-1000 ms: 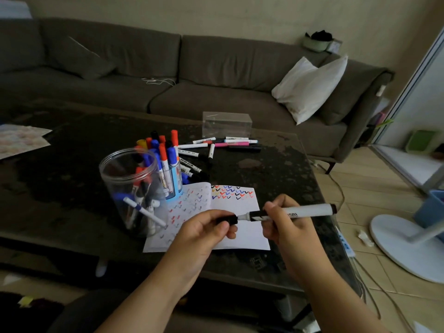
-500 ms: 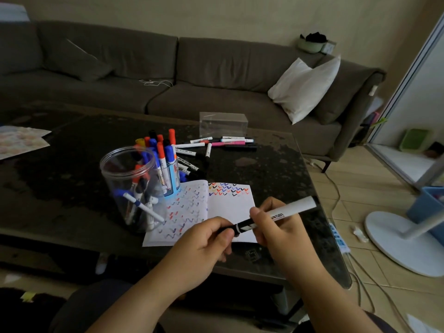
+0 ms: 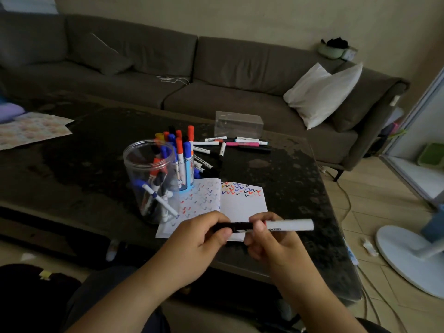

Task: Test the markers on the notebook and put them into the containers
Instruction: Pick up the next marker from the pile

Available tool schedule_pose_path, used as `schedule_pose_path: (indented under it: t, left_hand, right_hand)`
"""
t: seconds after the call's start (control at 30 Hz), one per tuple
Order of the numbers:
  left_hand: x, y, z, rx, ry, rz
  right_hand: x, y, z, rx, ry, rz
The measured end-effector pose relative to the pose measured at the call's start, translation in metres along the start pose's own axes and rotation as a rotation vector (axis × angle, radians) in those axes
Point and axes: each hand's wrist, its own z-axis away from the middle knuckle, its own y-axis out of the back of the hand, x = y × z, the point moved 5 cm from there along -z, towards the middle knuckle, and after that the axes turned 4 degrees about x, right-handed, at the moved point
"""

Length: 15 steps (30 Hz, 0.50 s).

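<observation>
Dim living room, grey sofa (image 3: 216, 75) along the far wall, and a dark low table (image 3: 288, 179) in front of the seated person. Only the head view is on offer.

Near the table's front edge lies the open notebook (image 3: 240, 205), its pages covered in rows of coloured ticks. Just left of it, at its corner, stands a clear round jar (image 3: 151, 181) with markers dropped in, and behind that a blue cup (image 3: 186, 171) packed with upright ones. Loose markers (image 3: 230, 143) lie farther back, near a clear box (image 3: 237, 124).

Both hands hover over the notebook's near edge. The right hand (image 3: 269, 239) grips the white barrel of the marker (image 3: 286, 225); the left hand (image 3: 199, 236) has its fingers curled round the black cap end. A second ago cap and barrel were apart with the tip showing; now the black end sits against the barrel, so the cap looks to be going back on. That suggests the test stroke is done and this marker is due for a container.

Whether the cap is fully seated I cannot say, since the left fingers cover that end. The table's left part runs out of view.
</observation>
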Motion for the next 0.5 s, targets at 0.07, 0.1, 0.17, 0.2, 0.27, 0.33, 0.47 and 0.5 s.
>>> schedule_pose_path:
  t: [0.07,0.1,0.17,0.2,0.27,0.33,0.47,0.5]
  left_hand:
    - [-0.01,0.017,0.004,0.078,0.013,-0.024]
    - [-0.017,0.026,0.008,0.116,0.021,-0.026]
    - [-0.029,0.045,0.02,0.183,0.02,-0.04]
    - [-0.033,0.054,0.028,0.209,0.014,-0.052]
    - [-0.041,0.073,0.044,0.259,0.014,-0.08]
    - [-0.048,0.094,0.062,0.313,0.043,-0.12]
    - [-0.071,0.15,0.118,0.536,0.165,-0.283]
    - [-0.078,0.166,0.136,0.611,0.226,-0.322]
  right_hand:
    - [-0.001,0.002,-0.001,0.08,0.019,0.018]
    - [-0.003,0.002,-0.002,0.106,0.028,0.064]
    - [-0.009,-0.011,-0.002,0.072,0.041,0.185]
    - [-0.012,-0.023,-0.002,0.025,0.046,0.227]
    - [-0.02,-0.053,-0.001,-0.079,0.074,0.277]
    - [-0.026,-0.087,0.0,-0.179,0.13,0.341]
    - [-0.026,-0.168,0.008,-0.431,0.244,0.401]
    - [-0.022,-0.189,0.012,-0.508,0.254,0.41]
